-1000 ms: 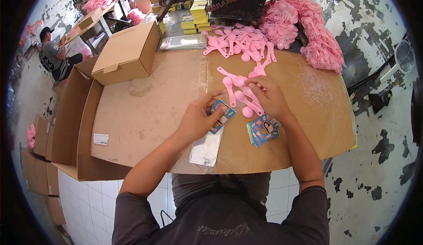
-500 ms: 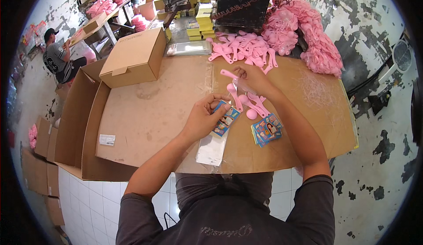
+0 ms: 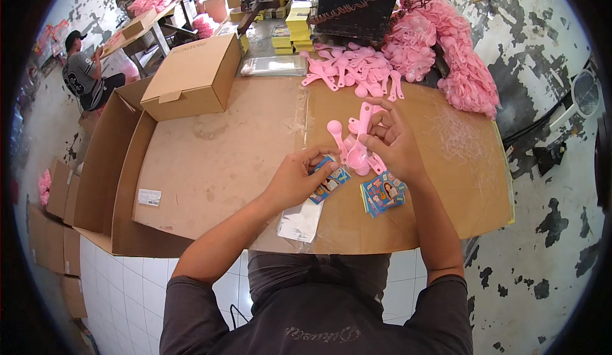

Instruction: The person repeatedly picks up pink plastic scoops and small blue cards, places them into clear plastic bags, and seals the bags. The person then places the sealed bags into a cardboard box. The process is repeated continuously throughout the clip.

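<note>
While the left hand [image 3: 294, 177] pinches a printed card [image 3: 329, 181], the right hand [image 3: 394, 143] grips pink spoons [image 3: 361, 139] (handles pointing away).

Tabletop [image 3: 255, 163] carried everything. Closed box [image 3: 191, 77] sat at 10 o'clock, open carton [image 3: 108, 163] off the edge at 9. Loose spoon pile [image 3: 354, 71] lay at 12, bigger heap [image 3: 459, 61] at 1. Printed card stack [image 3: 382, 193] lay centre-right, just right of a card [image 3: 328, 181] under the left hand [image 3: 296, 179]. Empty bag [image 3: 301, 221] lay at 6, spoons [image 3: 357, 141] beneath the right hand [image 3: 392, 141].
</note>
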`<action>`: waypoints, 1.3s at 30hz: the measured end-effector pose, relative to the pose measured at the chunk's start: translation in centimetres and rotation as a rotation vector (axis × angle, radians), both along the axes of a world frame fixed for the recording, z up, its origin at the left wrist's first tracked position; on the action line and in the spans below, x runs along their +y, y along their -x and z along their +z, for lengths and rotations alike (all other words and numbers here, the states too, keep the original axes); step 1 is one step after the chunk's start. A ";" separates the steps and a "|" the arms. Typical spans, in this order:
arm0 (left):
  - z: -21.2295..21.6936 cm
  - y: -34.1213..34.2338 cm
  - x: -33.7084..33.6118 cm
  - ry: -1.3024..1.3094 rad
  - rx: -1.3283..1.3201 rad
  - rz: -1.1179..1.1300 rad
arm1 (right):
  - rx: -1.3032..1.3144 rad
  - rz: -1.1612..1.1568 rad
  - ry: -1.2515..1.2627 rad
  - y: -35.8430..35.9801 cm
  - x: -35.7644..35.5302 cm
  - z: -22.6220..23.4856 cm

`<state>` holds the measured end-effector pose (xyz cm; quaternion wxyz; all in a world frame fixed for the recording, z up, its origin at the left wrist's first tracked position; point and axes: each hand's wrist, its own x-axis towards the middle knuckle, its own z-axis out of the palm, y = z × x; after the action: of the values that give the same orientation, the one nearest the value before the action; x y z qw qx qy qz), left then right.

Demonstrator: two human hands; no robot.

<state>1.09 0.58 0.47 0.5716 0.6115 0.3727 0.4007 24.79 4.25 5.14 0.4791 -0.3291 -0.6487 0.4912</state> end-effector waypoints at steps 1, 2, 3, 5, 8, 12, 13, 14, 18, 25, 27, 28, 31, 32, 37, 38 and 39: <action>-0.2 0.0 0.1 0.014 0.009 0.004 | 0.018 -0.009 -0.008 0.1 -0.1 0.0; -0.2 0.1 0.2 0.028 0.018 0.008 | 0.036 -0.019 -0.017 0.1 -0.2 0.1; -0.2 0.0 0.1 0.029 0.020 0.008 | 0.037 -0.019 -0.015 -0.1 -0.3 0.1; -0.1 -0.1 0.0 0.048 -0.050 -0.011 | -0.042 -0.014 -0.037 -0.6 -0.4 0.1; -0.1 -0.1 -0.2 0.020 -0.006 -0.032 | 0.187 -0.201 -0.061 0.1 -0.2 -0.4; 0.3 -0.3 -0.2 0.069 -0.062 -0.040 | 0.230 -0.189 -0.022 -0.3 -0.4 0.0; 0.4 -0.3 -0.2 0.077 -0.053 -0.029 | 0.182 -0.142 0.004 -0.2 -0.5 -0.1; 0.4 -0.3 -0.2 0.085 -0.045 -0.019 | 0.133 -0.095 0.029 -0.2 -0.5 -0.1; -0.2 0.0 -0.1 0.090 -0.016 -0.047 | -0.004 -0.047 0.038 0.0 -0.5 -0.8; -0.6 0.0 -0.1 0.072 0.012 -0.056 | 0.072 -0.049 0.022 0.3 -1.0 -1.0; -0.3 -0.1 -0.2 0.094 -0.004 -0.058 | 0.082 -0.047 0.019 0.1 -0.8 -1.3; -0.2 -0.1 -0.1 0.098 0.006 -0.052 | 0.039 -0.058 -0.036 -0.2 -0.7 -1.5; -0.2 0.1 0.1 0.098 0.050 -0.029 | 0.064 -0.098 -0.086 -0.1 -0.7 -1.0; -0.2 0.2 0.2 0.092 0.083 -0.013 | 0.132 -0.129 -0.081 0.0 -0.7 -0.8; -0.3 0.1 0.2 0.114 0.039 -0.012 | 0.196 -0.164 -0.042 0.0 -0.6 -0.5; -0.3 0.0 0.1 0.113 0.035 -0.006 | 0.255 -0.187 -0.022 0.1 -0.7 -0.4; -0.2 0.0 0.1 0.113 0.035 -0.006 | 0.255 -0.187 -0.021 0.0 -0.6 -0.4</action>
<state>1.07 0.70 0.29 0.5996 0.5863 0.4029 0.3665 24.74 3.60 4.70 0.6048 -0.3181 -0.5543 0.4752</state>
